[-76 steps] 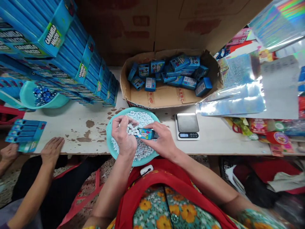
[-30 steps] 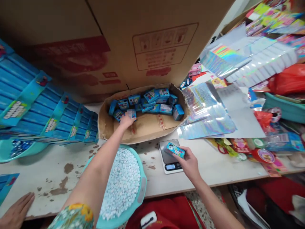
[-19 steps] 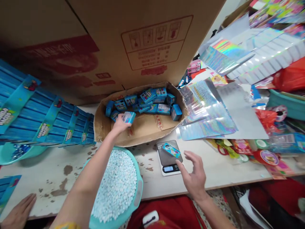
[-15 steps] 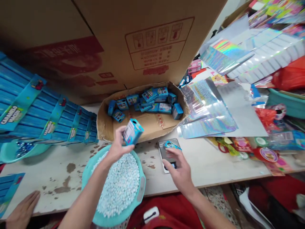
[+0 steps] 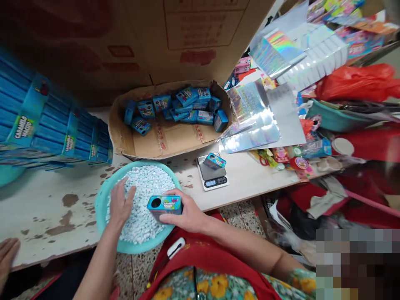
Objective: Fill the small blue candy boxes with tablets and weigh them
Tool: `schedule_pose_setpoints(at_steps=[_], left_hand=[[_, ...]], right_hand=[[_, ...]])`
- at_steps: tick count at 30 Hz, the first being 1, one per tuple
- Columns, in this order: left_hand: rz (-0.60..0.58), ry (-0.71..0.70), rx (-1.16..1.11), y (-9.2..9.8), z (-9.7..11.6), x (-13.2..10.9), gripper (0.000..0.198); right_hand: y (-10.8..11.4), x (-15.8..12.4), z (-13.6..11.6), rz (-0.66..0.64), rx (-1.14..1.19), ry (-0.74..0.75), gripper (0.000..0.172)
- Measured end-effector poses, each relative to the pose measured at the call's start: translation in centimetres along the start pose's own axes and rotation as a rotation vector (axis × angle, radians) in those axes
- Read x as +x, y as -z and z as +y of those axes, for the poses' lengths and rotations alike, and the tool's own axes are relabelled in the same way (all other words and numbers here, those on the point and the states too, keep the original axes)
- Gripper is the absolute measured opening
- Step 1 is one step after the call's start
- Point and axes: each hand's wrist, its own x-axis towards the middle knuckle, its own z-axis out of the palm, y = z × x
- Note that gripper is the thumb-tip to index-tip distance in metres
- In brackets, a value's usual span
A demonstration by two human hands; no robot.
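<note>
Looking from the biggest thing down, you have the tall cardboard box (image 5: 193, 37) at the back of the table (image 5: 46, 200) and the stack of blue cartons (image 5: 46, 125) on your left. Both stand where they stood half a second ago; only the view has dropped lower. In front of the tall box lies the shallow cardboard tray (image 5: 168, 143), with loose blue boxes heaped along its far side. The holographic bags (image 5: 250, 121) lie just right of it. Nearer to you, the teal basin (image 5: 101, 200) sits at the table edge, filled with white candies (image 5: 146, 187). The scale (image 5: 212, 178) stands right of the basin. Another little box (image 5: 214, 161) lies on its plate as before, but your hand is no more above it.

Your right hand (image 5: 187, 214) has come back from the scale to the near rim of the basin. It is now closed around the small blue box (image 5: 164, 203), with the fingers wrapped over its right end. The box lies on its side, the round hole in its end turned to the left. Half a second ago your left hand carried such a box above the far rim. Now your left hand (image 5: 120, 204) holds nothing: it lies palm down on the candies, fingers stretched and spread, just left of the box. Another person's hand (image 5: 6, 258) rests at the table edge, far left.
</note>
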Motion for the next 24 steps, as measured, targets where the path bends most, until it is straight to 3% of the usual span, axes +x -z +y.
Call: schedule_pose_setpoints(at_steps=[2, 4, 9, 12, 15, 18, 21, 24], left_hand=[[-0.047, -0.057, 0.124, -1.3, -2.1, 0.6, 0.048], [-0.06, -0.065, 0.175, -2.7, -2.3, 0.7, 0.048], [-0.117, 0.115, 0.205, -3.9, 0.7, -0.4, 0.044], [-0.039, 0.236, 0.119, -3.8, 1.6, -0.8, 0.032], [0.121, 0.383, -0.137, -3.6, 1.4, -0.8, 0.022], [0.231, 0.51, -0.565, -2.4, 2.0, -0.8, 0.023], [0.209, 0.592, -1.028, 0.5, 4.4, -1.1, 0.027], [0.165, 0.57, -1.352, 3.4, 7.6, -1.6, 0.03]], right_hand=[[-0.4, -0.4, 0.5, -0.013, -0.031, -0.027, 0.047], [-0.6, -0.6, 0.9, 0.033, -0.035, -0.052, 0.045], [-0.5, -0.3, 1.2, 0.168, -0.104, -0.054, 0.047], [-0.5, 0.1, 1.1, 0.2, -0.163, -0.03, 0.045], [-0.6, 0.6, 1.0, 0.237, -0.236, 0.017, 0.044], [-0.9, 1.0, 0.5, 0.253, -0.346, 0.086, 0.043], [-1.7, 1.4, -0.2, 0.215, -0.503, 0.191, 0.037], [-3.2, 1.9, -0.7, 0.155, -0.66, 0.331, 0.029]])
